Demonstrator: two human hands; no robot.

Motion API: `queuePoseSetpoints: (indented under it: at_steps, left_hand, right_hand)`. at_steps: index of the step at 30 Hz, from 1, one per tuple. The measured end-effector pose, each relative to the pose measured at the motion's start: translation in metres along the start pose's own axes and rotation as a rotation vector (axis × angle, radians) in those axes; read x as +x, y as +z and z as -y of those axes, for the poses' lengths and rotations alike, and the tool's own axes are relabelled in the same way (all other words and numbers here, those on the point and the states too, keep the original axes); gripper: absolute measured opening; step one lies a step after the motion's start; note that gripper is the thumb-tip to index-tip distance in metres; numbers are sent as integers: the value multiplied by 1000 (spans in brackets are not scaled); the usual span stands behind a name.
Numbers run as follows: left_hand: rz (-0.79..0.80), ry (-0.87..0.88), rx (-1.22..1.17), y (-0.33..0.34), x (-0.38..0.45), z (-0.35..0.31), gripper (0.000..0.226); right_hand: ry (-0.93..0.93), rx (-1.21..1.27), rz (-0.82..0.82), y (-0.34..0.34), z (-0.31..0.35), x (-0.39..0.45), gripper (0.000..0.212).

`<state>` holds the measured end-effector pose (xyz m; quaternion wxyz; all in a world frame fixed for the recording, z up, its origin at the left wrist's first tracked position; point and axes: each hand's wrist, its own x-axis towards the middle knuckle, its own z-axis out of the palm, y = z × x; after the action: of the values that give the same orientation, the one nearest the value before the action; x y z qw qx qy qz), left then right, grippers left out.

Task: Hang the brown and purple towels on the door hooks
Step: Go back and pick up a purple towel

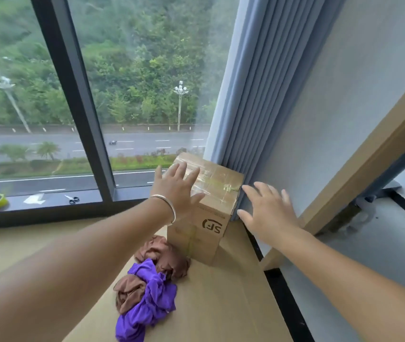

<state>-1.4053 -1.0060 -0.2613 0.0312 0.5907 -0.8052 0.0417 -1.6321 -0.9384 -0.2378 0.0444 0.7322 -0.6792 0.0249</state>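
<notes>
Two bare hands reach toward a taped cardboard box [206, 211] in the middle of the frame — the left hand [174, 186], with a bracelet [168, 208] at the wrist, has fingers spread across the box's top corner, grip open; the right hand [268, 213] is spread open beside the blue curtain [258, 95], holding nothing. Below the box, on the tabletop [221, 304], the brown towel [164, 257] and purple towel [147, 294] lie crumpled together, the purple one cut off by the bottom edge.

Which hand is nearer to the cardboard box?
Left. The left hand overlaps the cardboard box at its taped top; the right hand is spread open beside its right edge, apart.
</notes>
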Motion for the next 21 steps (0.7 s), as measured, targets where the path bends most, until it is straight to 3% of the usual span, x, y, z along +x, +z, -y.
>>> queuePoseSetpoints:
  at_steps: [6,14,21]
  left_hand:
    - [126,-185,-35,69,-5,65,71]
    - [302,-416,-57,171,-50,119,70]
    - [536,-622,-112,320,-89,125,69]
  right_hand:
    - [-203,64,122,72,60,65,55]
    - [-427,76,293,176,128,105,63]
    - [-608,99,424,336,163,121,61]
